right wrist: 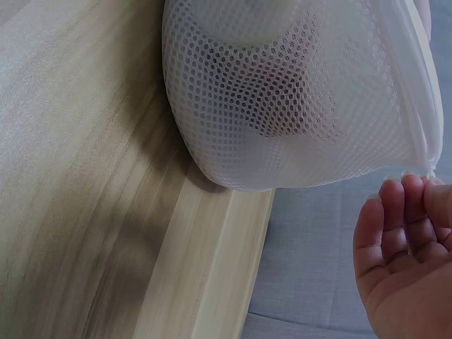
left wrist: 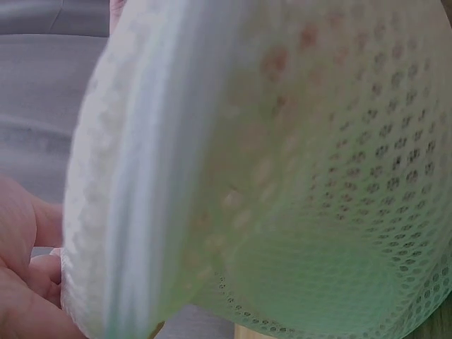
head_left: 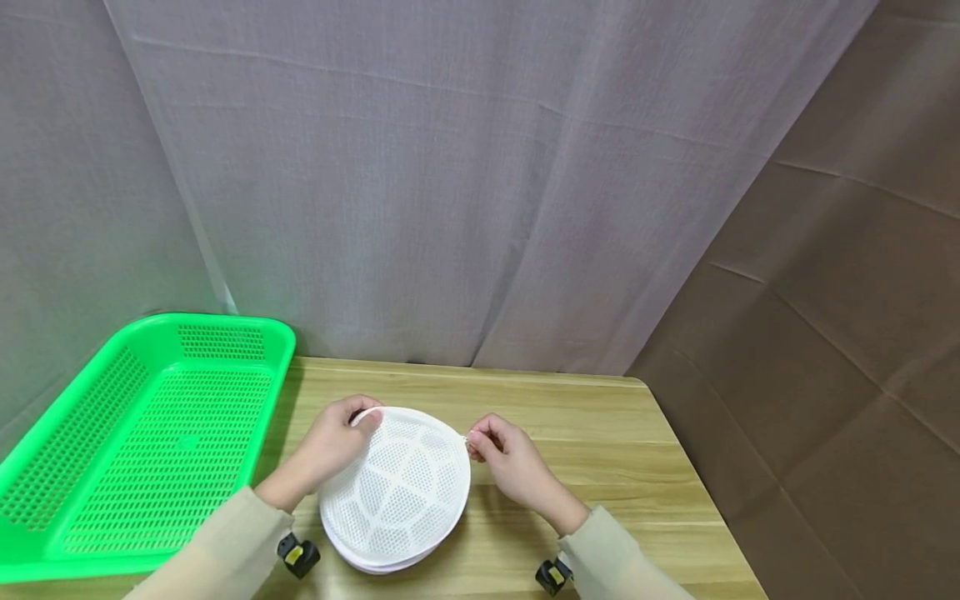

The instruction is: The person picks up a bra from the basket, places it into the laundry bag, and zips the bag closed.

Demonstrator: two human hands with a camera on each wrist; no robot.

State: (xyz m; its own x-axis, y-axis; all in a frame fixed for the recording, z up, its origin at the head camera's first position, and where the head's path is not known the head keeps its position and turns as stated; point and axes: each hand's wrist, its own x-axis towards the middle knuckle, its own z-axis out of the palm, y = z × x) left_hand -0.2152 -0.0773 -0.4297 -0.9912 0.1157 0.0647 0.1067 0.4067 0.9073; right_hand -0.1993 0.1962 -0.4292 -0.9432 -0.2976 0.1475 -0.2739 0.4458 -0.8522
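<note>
A round white mesh laundry bag (head_left: 401, 500) with a patterned mesh top is held just over the wooden table at the front middle. My left hand (head_left: 337, 442) grips its upper left rim, thumb on the top face. At the bag's right edge, my right hand (head_left: 513, 462) pinches a small white zipper pull (right wrist: 431, 169) between thumb and fingertips. The white zipper band (left wrist: 159, 162) runs along the rim, close and blurred in the left wrist view. A darker shape shows faintly through the mesh side (right wrist: 282, 99); its kind cannot be made out.
A large green plastic basket (head_left: 281, 367) with slotted sides stands at the left of the wooden table (head_left: 600, 433). A grey curtain (head_left: 420, 208) hangs behind the table, and a brown cloth wall (head_left: 825, 333) lies along the right side.
</note>
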